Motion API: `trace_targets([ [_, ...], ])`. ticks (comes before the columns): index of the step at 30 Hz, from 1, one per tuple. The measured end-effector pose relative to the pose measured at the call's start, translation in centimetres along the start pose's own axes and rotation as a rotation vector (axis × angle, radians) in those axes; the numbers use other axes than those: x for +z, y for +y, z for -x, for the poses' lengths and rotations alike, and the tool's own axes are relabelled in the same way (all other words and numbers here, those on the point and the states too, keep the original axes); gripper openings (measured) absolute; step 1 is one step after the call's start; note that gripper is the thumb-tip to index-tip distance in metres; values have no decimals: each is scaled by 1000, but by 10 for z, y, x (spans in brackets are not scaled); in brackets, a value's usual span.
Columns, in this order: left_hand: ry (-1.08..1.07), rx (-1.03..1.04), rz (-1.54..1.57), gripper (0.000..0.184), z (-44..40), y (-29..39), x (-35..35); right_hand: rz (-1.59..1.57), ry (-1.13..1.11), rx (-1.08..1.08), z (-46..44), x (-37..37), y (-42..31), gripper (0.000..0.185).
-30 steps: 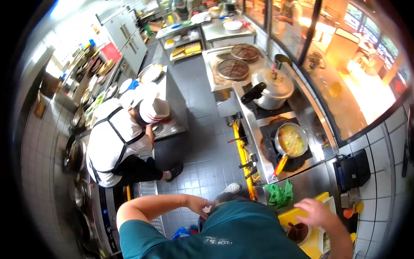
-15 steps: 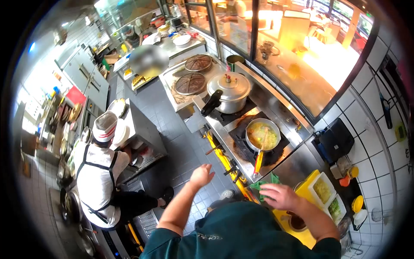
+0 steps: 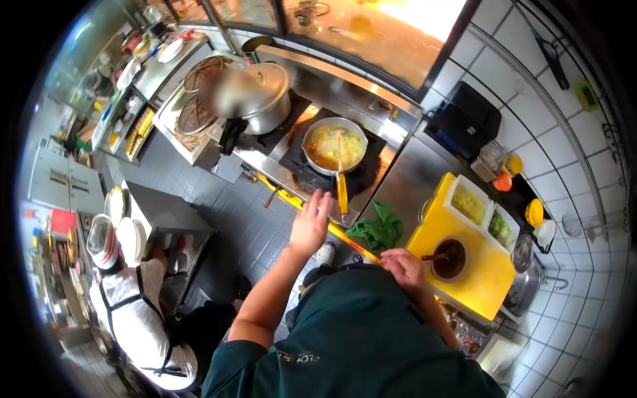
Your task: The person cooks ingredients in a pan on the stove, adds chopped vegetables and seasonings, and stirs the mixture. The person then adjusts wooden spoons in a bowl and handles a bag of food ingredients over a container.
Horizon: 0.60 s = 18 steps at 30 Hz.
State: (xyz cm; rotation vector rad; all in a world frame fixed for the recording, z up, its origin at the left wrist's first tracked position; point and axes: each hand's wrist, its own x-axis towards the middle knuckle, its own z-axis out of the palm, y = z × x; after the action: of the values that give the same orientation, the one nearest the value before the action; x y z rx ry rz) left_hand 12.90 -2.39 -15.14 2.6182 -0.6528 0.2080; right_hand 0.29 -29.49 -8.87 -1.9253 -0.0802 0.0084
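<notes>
My left hand (image 3: 310,222) is raised just short of the stove's front edge, fingers stretched out and nothing in them. Beyond it, a saucepan (image 3: 320,158) of yellowish soup with vegetable pieces sits on a burner. The pan's yellow handle (image 3: 342,192) points toward me, and a wooden spoon (image 3: 340,147) leans in the soup. My right hand (image 3: 403,266) is close to my body, by the left edge of a yellow cutting board (image 3: 424,233); its fingers are loosely bent and apart, with no object visible. A crumpled green cloth (image 3: 377,227) lies on the counter ahead of that hand.
A large lidded pot (image 3: 273,99) stands on the back-left burner. On the board are white containers of chopped vegetables (image 3: 468,204) and a bowl of dark sauce (image 3: 451,260). A sink (image 3: 529,285) is at right. A co-worker (image 3: 136,318) bends over a steel cabinet (image 3: 166,209) at left.
The view has turned right, toward the counter. My left hand has gone from bent fingers to stretched ones, nearer the pan handle. My right hand has drawn back from the green cloth.
</notes>
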Motion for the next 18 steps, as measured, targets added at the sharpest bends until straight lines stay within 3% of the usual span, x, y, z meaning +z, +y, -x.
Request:
trace_targets([
  [2, -84, 211, -182, 58, -20, 1, 13, 48, 36, -78, 2, -2, 2, 8],
  [5, -233, 359, -269, 55, -48, -7, 33, 114, 22, -208, 5, -1, 9, 9],
  [9, -184, 416, -310, 21, -68, -27, 39, 152, 28, -275, 6, 3, 6, 10],
  [11, -222, 368, -248, 14, -68, -28, 22, 147, 92, -249, 10, 4, 10, 10],
  [18, -166, 344, -21, 7, -62, 6, -56, 122, 164, -111, 22, -1, 8, 7],
])
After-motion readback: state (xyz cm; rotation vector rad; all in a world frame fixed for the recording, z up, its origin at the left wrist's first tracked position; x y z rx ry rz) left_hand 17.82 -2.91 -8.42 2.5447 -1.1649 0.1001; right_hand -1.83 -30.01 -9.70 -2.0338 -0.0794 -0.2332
